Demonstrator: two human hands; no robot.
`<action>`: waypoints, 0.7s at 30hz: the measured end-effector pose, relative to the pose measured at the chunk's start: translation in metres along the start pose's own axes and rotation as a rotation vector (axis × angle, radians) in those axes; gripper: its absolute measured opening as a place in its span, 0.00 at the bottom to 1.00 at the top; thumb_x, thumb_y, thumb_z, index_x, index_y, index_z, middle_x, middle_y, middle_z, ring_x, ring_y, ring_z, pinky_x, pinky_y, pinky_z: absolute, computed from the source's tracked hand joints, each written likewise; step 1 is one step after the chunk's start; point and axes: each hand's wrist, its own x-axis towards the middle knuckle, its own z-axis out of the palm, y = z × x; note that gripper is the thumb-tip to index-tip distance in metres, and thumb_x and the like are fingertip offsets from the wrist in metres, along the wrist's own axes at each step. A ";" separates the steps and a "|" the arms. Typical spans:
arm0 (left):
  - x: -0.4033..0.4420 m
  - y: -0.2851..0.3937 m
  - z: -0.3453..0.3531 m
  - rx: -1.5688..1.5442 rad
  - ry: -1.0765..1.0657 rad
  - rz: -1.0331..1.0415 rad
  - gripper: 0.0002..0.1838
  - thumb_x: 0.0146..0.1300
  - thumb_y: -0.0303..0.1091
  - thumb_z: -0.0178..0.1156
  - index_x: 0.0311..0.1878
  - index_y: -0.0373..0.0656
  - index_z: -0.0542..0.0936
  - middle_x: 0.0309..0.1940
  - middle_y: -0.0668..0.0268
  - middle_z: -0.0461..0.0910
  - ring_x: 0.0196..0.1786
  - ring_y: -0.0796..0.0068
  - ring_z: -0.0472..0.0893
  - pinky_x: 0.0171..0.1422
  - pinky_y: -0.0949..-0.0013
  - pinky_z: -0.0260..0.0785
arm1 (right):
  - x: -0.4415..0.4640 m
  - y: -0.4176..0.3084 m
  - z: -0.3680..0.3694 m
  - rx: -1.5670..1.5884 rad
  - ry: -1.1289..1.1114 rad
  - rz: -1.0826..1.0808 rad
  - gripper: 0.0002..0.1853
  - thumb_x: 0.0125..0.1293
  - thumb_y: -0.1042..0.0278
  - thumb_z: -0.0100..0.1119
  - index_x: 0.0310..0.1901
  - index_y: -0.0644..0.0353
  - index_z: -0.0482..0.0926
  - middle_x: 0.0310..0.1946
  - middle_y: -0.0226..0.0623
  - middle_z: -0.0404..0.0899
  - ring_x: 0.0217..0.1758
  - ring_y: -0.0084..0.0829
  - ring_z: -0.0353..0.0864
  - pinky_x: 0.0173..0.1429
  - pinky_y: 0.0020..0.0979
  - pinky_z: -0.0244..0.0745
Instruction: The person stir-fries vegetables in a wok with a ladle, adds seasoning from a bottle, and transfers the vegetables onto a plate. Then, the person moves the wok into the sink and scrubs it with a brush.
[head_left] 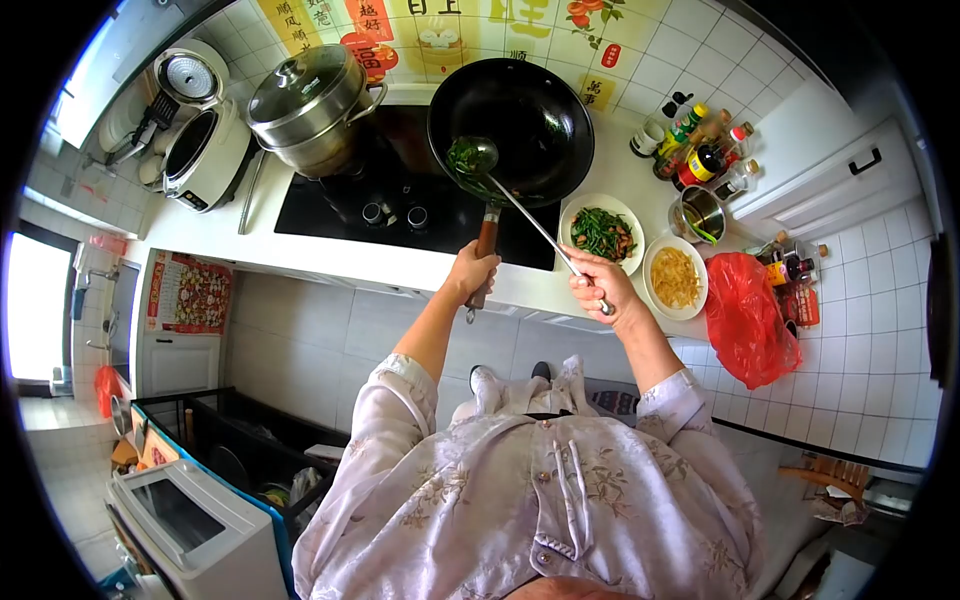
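My left hand (468, 273) is closed around the wooden handle (487, 238) of a black wok (535, 115) over the cooktop. In my right hand (604, 284) is the end of a long metal ladle (528, 213), whose bowl sits at the wok's left side. Some leafy greens (464, 156) lie in and beside the ladle's bowl; the rest of the wok's inside looks dark and shiny. Just beyond my right hand, a white plate (570, 212) holds cooked green vegetables with brown pieces. Nearer its wrist stands a plate of pale yellow shreds (675, 278).
A lidded steamer pot (308, 108) stands on the black cooktop (330, 210), left of the wok. Further left is an open rice cooker (205, 155). To the right are sauce bottles (698, 166), a metal pot (697, 213) and a red plastic bag (745, 320) at the counter's edge.
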 end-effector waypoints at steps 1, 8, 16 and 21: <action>-0.001 0.000 0.000 0.000 0.002 -0.001 0.12 0.56 0.30 0.59 0.41 0.42 0.67 0.19 0.68 0.68 0.17 0.77 0.69 0.20 0.69 0.67 | 0.001 0.002 -0.001 -0.014 0.003 -0.021 0.21 0.69 0.69 0.45 0.63 0.52 0.63 0.21 0.29 0.64 0.12 0.11 0.55 0.11 0.14 0.52; -0.008 0.006 0.005 0.016 0.057 -0.014 0.21 0.58 0.51 0.61 0.41 0.44 0.68 0.16 0.71 0.66 0.16 0.79 0.68 0.19 0.72 0.65 | -0.010 0.006 -0.014 0.074 -0.061 -0.070 0.22 0.69 0.69 0.43 0.65 0.51 0.61 0.21 0.29 0.64 0.11 0.12 0.55 0.11 0.15 0.53; -0.006 0.009 0.002 0.037 0.036 -0.040 0.17 0.61 0.50 0.57 0.41 0.48 0.68 0.17 0.72 0.67 0.16 0.82 0.68 0.19 0.74 0.63 | -0.103 0.008 -0.045 0.078 0.006 -0.191 0.22 0.70 0.70 0.40 0.66 0.50 0.60 0.21 0.28 0.64 0.10 0.13 0.54 0.11 0.15 0.52; -0.006 0.011 0.001 0.031 0.022 -0.054 0.16 0.62 0.48 0.57 0.41 0.48 0.67 0.18 0.72 0.67 0.16 0.82 0.67 0.19 0.75 0.63 | -0.159 0.030 -0.069 -0.005 0.174 -0.267 0.22 0.70 0.71 0.38 0.66 0.50 0.61 0.19 0.27 0.65 0.09 0.13 0.54 0.09 0.15 0.53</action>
